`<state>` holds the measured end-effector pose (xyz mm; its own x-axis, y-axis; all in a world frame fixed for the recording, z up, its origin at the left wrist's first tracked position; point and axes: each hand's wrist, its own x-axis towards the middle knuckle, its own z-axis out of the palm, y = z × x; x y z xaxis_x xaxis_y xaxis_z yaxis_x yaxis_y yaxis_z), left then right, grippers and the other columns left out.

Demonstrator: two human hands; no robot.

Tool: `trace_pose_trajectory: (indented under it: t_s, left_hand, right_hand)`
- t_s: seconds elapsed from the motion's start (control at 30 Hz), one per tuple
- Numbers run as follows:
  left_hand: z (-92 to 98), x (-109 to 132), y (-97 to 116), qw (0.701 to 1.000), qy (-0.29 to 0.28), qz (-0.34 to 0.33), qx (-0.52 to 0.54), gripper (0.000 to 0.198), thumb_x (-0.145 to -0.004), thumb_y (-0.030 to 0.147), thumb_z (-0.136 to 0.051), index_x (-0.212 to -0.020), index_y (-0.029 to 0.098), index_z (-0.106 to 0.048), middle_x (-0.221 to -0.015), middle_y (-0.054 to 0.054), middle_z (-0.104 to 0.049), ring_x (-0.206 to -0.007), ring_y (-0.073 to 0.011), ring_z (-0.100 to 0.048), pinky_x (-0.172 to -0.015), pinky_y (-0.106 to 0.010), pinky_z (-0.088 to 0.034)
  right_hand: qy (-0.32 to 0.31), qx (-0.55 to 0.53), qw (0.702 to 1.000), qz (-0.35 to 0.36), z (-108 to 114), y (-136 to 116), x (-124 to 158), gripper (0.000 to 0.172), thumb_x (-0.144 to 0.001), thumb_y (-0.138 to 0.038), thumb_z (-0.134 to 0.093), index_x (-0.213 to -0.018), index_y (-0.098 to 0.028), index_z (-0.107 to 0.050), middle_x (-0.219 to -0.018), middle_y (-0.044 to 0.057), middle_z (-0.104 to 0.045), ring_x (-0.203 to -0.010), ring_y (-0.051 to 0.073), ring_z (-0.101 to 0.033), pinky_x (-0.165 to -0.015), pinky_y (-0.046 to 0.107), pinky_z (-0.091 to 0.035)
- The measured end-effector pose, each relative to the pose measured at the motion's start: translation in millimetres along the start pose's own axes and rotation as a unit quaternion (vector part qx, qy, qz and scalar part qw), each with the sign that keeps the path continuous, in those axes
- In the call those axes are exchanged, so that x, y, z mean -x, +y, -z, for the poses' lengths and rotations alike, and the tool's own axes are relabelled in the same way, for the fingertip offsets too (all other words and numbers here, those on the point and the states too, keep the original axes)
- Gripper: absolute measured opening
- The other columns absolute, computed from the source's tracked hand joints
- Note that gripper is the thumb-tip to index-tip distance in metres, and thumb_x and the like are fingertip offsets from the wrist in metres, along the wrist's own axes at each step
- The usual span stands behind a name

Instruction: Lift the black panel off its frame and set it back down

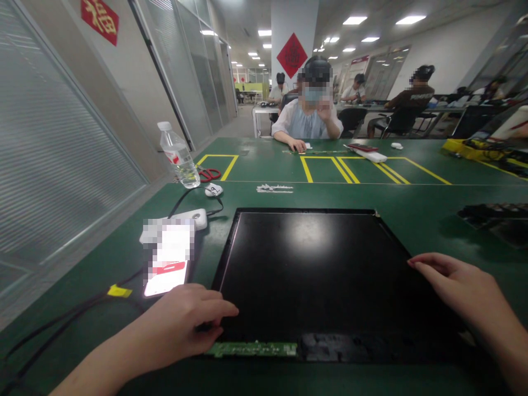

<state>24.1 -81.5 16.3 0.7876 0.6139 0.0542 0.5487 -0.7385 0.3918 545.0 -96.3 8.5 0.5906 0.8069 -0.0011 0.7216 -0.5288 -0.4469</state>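
Observation:
A flat black display panel (313, 275) lies before me on the green table, its glossy face reflecting a light. Along its near edge runs a narrow green circuit board (256, 348), partly covered by my left hand. My left hand (193, 316) grips the panel's left edge near the close corner, index finger over the face and thumb lower down. At the opposite side, my right hand (457, 283) has its thumb and fingers pinched together on the panel's right edge. The undersides of both grips are hidden.
Left of the panel are a lit phone (169, 269), a white power bank (200, 219), black cables and a water bottle (179, 157). Red-handled scissors (210, 175) lie behind. A dark object (495, 220) sits at right. Opposite sits a person (307, 118) at the table.

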Motion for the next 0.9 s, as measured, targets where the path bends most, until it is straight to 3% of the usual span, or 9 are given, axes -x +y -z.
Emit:
trace_pose_trajectory:
  t_s: [0.23,0.43,0.63,0.9]
  left_hand:
    - [0.3,-1,-2,0.999,0.054,0.006,0.000,0.030,-0.099,0.017,-0.056,-0.120,0.030,-0.074,-0.105,-0.003,-0.080,-0.089,-0.0181,-0.076,-0.076,-0.026,-0.059]
    - [-7.0,-5,-13,0.981,0.151,0.091,-0.086,0.030,-0.103,0.034,-0.056,-0.122,0.026,-0.078,-0.130,-0.012,-0.077,-0.115,-0.0307,-0.075,-0.098,-0.046,-0.063]
    - [-10.3,-10,-11,0.974,0.133,0.133,-0.125,0.042,-0.100,0.023,-0.046,-0.126,0.018,-0.078,-0.135,-0.017,-0.076,-0.121,-0.0336,-0.073,-0.102,-0.049,-0.063]
    - [-26.5,-6,-20,0.974,0.135,0.128,-0.125,0.051,-0.096,0.015,-0.042,-0.133,0.021,-0.076,-0.139,-0.012,-0.074,-0.129,-0.0345,-0.067,-0.110,-0.055,-0.057]
  right_hand:
    - [-0.002,-0.010,1.000,0.000,0,-2,2,0.052,-0.058,-0.069,-0.051,-0.080,-0.032,-0.081,-0.080,0.004,-0.078,-0.079,0.034,-0.069,-0.073,0.042,-0.047]
    - [-0.007,-0.008,1.000,-0.005,1,-3,3,0.055,-0.057,-0.069,-0.051,-0.081,-0.031,-0.081,-0.080,0.005,-0.077,-0.078,0.033,-0.068,-0.073,0.042,-0.047]
    - [-0.001,-0.023,1.000,-0.009,1,-4,4,0.053,-0.053,-0.068,-0.051,-0.078,-0.032,-0.080,-0.082,0.004,-0.078,-0.083,0.034,-0.069,-0.077,0.042,-0.048]
    - [-0.013,-0.023,1.000,-0.016,0,-2,2,0.056,-0.053,-0.071,-0.051,-0.081,-0.032,-0.081,-0.082,0.004,-0.078,-0.082,0.034,-0.069,-0.077,0.043,-0.048]
